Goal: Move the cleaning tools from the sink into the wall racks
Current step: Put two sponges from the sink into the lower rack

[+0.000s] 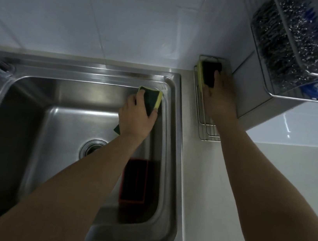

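- Two yellow-and-green sponges were in play. One sponge (pixel 152 101) sat at the far right corner of the sink (pixel 32 114), held in the left hand (pixel 137 117); the second sponge (pixel 208 74) was at the far end of the low wire rack (pixel 204 126), under the right hand (pixel 219 100).
- Left grip: closed on the sponge, fingers over the dark scrub face, thumb side underneath. It looked lifted clear of the basin floor, tilted against the sink wall; likely mid-pickup.
- Right grip: fingers laid on the second sponge, standing it on edge, yellow side toward the wall. Probably seating it upright so more tools fit beside it and it drains.
- A small green corner (pixel 117 129) poked out below the left wrist; couldn't tell whether it was a separate scrub pad or not.
- A red-framed brush or box (pixel 134 180) lay flat in the sink, near side, just right of the drain (pixel 93 148). Untouched, still to be moved.
- Upper wire rack (pixel 305 59) on the wall at right already held steel-wool scourers (pixel 277 45) and something blue (pixel 317 89); blurred, couldn't identify it.
- The low rack stood against the wall, beside the sink rim, so the carry from sink to rack was short.
- Judgement: task roughly midway; one sponge racked, one in hand, at least one item left in the basin.
- Risk: wet sponge dripping across the tabletop (pixel 236 192).
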Demonstrator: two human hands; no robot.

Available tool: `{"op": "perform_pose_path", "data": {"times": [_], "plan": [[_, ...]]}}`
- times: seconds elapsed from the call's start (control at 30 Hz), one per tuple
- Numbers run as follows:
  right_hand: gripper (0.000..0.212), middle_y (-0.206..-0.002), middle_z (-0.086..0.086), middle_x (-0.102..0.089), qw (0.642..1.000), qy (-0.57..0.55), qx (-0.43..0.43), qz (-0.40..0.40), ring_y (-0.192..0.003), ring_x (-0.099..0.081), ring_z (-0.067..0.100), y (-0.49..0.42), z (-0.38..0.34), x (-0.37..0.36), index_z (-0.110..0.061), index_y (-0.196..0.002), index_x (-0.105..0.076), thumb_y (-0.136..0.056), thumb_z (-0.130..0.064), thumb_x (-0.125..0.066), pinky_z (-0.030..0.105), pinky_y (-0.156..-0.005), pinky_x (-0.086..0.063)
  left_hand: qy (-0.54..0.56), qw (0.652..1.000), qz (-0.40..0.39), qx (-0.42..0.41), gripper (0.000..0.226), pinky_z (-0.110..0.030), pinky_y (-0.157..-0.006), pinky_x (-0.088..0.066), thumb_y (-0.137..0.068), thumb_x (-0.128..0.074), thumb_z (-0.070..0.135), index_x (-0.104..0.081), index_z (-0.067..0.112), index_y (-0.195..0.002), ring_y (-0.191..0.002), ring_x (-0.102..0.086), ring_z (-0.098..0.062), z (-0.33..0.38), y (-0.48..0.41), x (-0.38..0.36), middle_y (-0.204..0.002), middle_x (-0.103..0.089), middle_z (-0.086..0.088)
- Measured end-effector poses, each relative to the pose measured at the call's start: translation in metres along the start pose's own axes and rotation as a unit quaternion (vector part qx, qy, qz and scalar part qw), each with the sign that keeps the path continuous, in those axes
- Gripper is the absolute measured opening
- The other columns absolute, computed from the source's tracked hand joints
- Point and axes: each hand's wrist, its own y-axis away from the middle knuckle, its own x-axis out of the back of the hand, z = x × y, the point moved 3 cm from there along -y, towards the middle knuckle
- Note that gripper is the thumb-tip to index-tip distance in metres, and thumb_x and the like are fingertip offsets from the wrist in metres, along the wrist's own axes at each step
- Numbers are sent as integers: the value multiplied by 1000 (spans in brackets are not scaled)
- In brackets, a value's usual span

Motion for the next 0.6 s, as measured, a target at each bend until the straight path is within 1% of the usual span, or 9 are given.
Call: {"op": "perform_pose_path", "data": {"times": [0.1,0.2,0.27,0.33,0.4,0.5,0.53,0.6], "plan": [[54,-158,19,-29,999,-15,9,47,-147,-25,33,25,-3,9,-3,-150,-31,-102,-27,-39,38,-119,-24,28,1000,1,-5,74,-47,-92,-51,-84,-67,42,-35,15,-144,-113,-55,-32,9,-1,7,-131,-51,-16],[50,-153,21,-37,995,-19,-7,96,-144,-32,35,58,-2,11,-3,-146,-39,-102,-27,-37,44,-115,-34,77,997,-5,-3,76,-46,-91,-53,-82,-71,41,-33,18,-144,-114,-54,-32,23,-3,13,-131,-47,-16],[49,-149,21,-43,993,-15,-17,118,-141,-38,36,79,0,10,-3,-144,-41,-103,-30,-35,47,-112,-38,118,993,-7,-6,79,-47,-90,-54,-80,-73,41,-33,19,-144,-115,-52,-31,35,-4,16,-131,-44,-15],[50,-149,18,-45,991,-13,-28,132,-142,-37,32,97,3,8,-5,-145,-42,-103,-32,-32,45,-115,-35,153,988,-6,-12,84,-46,-91,-54,-77,-76,42,-32,20,-146,-116,-51,-30,48,-6,18,-131,-42,-15],[52,-149,15,-45,990,3,-43,138,-143,-35,29,115,9,4,-6,-146,-42,-103,-34,-28,41,-119,-29,178,984,-15,-18,93,-43,-96,-52,-76,-77,44,-26,23,-150,-116,-51,-29,65,-10,19,-133,-39,-15],[49,-148,11,-48,986,48,-34,156,-143,-36,24,138,15,-3,-8,-142,-48,-104,-31,-27,38,-121,-24,205,977,-43,-36,103,-31,-102,-44,-76,-77,49,-15,28,-156,-117,-48,-23,93,-21,17,-133,-34,-13],[47,-147,10,-50,984,55,-29,165,-143,-37,24,142,16,-4,-9,-141,-50,-104,-29,-28,38,-121,-23,208,976,-52,-41,103,-27,-103,-42,-76,-76,50,-15,29,-156,-116,-47,-21,102,-25,15,-132,-33,-12],[46,-144,10,-53,981,59,-30,182,-141,-39,24,142,17,-5,-8,-138,-53,-103,-27,-30,37,-121,-22,211,974,-66,-49,97,-22,-101,-39,-77,-74,53,-23,27,-154,-113,-47,-18,121,-36,12,-129,-32,-10]]}}
